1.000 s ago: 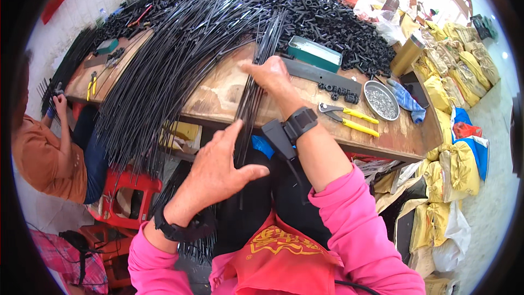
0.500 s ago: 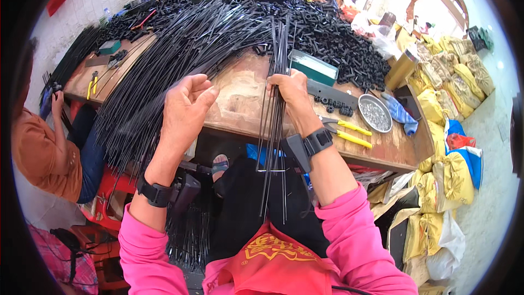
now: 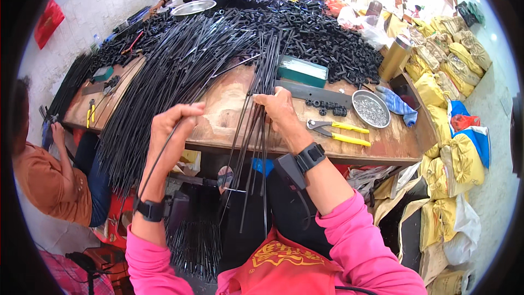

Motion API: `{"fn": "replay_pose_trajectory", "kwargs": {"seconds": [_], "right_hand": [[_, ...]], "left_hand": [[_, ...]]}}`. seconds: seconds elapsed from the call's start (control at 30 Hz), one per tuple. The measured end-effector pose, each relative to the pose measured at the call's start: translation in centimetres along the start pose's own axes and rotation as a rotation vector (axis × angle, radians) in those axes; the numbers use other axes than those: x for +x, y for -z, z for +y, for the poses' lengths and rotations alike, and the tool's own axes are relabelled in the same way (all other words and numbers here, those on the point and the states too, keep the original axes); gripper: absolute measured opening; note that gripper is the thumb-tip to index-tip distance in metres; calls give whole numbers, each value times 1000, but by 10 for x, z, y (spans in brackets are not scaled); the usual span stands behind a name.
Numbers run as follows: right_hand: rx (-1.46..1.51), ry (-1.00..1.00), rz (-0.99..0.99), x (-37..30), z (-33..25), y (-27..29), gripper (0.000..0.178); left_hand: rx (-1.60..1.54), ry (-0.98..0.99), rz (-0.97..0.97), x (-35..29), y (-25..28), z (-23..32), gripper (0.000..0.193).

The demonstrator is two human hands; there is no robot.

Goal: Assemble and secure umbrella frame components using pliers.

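My right hand [image 3: 281, 112] is closed around a loose bundle of thin black rods [image 3: 267, 63], which reaches from the tabletop down past the table's front edge over my lap. To the left, my left hand [image 3: 170, 131] is raised in front of the table with its fingers closed. A single thin black rod [image 3: 155, 166] runs from its fingers down along my wrist. Just beyond it lies a large heap of similar black rods [image 3: 169, 71], fanned over the table and hanging off its edge.
Right of my right hand are yellow-handled cutters [image 3: 339, 132], a round metal dish [image 3: 371, 110] of small pieces, a grey metal bar [image 3: 322, 94] and a green tray [image 3: 303, 72]. Short black tubes [image 3: 327, 35] are piled behind. A co-worker [image 3: 52, 177] sits at left; yellow sacks [image 3: 458, 166] line the right.
My left hand has lowered slightly and its fingers have closed, with a rod now in them. The bundle in my right hand has tilted, its lower ends shifting left. The view has shifted a little.
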State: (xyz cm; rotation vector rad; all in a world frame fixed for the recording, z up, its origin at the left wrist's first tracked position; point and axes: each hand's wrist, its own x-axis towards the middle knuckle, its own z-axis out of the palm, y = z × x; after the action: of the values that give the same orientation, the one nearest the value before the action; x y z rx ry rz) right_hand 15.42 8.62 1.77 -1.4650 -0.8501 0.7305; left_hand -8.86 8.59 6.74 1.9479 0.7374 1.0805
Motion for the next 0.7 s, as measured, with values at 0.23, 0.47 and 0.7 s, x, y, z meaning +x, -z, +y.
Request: {"fn": "replay_pose_trajectory", "kwargs": {"seconds": [0.23,0.47,0.7], "right_hand": [[-556,251,104,4,1,15,54],[-770,182,39,0,-26,19,61],[-989,148,49,4,-39,-11,107]], "left_hand": [[1173,-401,-269,-24,13,5,49],[859,-396,-448,14,42,63,47],[547,-55,-662,115,-13,27,34]]}}
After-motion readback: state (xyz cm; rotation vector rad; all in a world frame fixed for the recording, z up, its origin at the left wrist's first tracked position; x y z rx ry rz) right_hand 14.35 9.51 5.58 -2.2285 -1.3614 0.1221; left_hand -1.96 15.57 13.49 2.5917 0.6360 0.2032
